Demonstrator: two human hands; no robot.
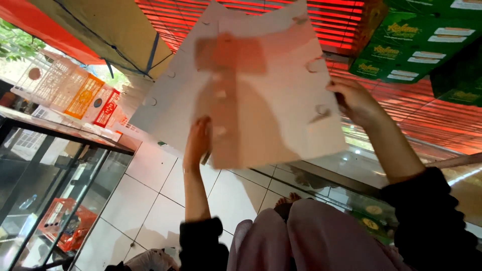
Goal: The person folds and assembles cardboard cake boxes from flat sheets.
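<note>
A large flat white cardboard sheet [261, 85] with die-cut tabs and half-round notches is held up in front of me, tilted. My left hand [197, 140] grips its lower edge near the middle-left. My right hand [354, 100] holds its right edge, thumb on the face of the sheet. Both arms wear black sleeves. A reddish shadow shows through the sheet's centre.
Green printed cartons [416, 40] are stacked at the upper right beside a red slatted shutter [427, 120]. White floor tiles [150, 195] lie below. A glass display case [50, 190] with a red crate [65, 223] inside stands at left. My mauve-clad knees [311, 236] fill the bottom.
</note>
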